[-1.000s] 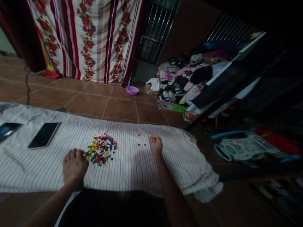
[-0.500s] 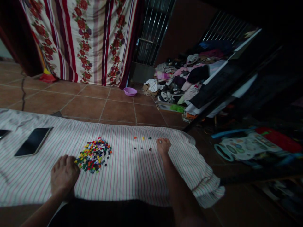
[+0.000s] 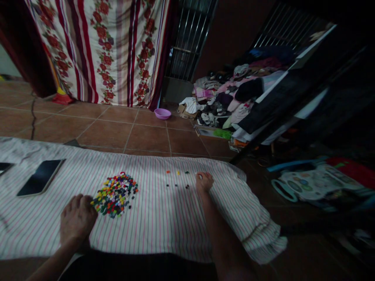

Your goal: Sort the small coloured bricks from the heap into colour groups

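A heap of small multicoloured blocks [image 3: 115, 194] lies on a striped cloth [image 3: 152, 228]. At the heap's left edge my left hand [image 3: 78, 216] rests palm down on the cloth, its fingers stretched out and holding nothing. My right hand [image 3: 204, 182] is closed in a pinch at the cloth's far right; a tiny whitish block [image 3: 196, 173] seems to show at its fingertips. Left of it, an orange block [image 3: 168, 172], a yellow block [image 3: 178, 172] and a dark green block [image 3: 186, 172] form a spaced row. Nearer me sit small dark pieces [image 3: 176, 185] in a second row.
A dark-screened tablet or phone [image 3: 41, 177] lies on the cloth's left, with another device [image 3: 4, 168] at the edge. Beyond are a tiled floor [image 3: 108, 130], a purple basin [image 3: 162, 114], a floral curtain [image 3: 117, 50] and a heap of clothes [image 3: 225, 93].
The view has shifted slightly. My right hand stays pinched beside the row of blocks, and my left hand stays beside the heap. The blocks on the cloth look unchanged.
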A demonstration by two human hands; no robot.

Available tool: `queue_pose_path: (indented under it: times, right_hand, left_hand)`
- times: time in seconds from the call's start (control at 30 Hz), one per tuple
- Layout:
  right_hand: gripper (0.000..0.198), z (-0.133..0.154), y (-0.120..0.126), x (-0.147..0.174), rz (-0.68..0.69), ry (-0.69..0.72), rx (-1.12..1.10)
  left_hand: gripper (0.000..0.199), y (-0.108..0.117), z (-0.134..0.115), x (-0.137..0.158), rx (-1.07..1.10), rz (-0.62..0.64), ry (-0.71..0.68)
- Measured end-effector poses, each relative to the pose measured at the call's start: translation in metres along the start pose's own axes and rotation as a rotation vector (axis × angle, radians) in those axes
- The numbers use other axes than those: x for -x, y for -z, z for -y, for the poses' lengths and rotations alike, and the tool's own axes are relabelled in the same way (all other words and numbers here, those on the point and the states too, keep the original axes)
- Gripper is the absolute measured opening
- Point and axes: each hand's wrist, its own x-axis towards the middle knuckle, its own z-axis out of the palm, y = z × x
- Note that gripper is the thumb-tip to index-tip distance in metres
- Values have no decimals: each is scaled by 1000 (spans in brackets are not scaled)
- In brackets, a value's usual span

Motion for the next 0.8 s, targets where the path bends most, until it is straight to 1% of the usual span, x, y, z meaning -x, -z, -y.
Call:
queue_pose_path:
  times: [0.3,0.43,0.53,0.63,0.73,0.8]
  right_hand:
    - [19,-2,-3,-2,22,-10,-5]
    - [16,-7,0,-3,32,68,-36]
    - [15,-9,9,-6,56,123,-78]
    - [16,-6,23,-9,124,138,-102]
    - [20,1,38,-8,157,146,-107]
    - [25,10,48,1,165,148,-111]
  left_hand:
    - [30,0,-1,1,-5,3,15]
    - [30,-1,-1,0,-10,20,21]
    - [29,1,-2,0,-7,13,14]
    - [27,3,-2,1,12,9,8]
    - [27,4,-2,1,30,-6,11]
    - [26,4,-2,1,35,-6,15]
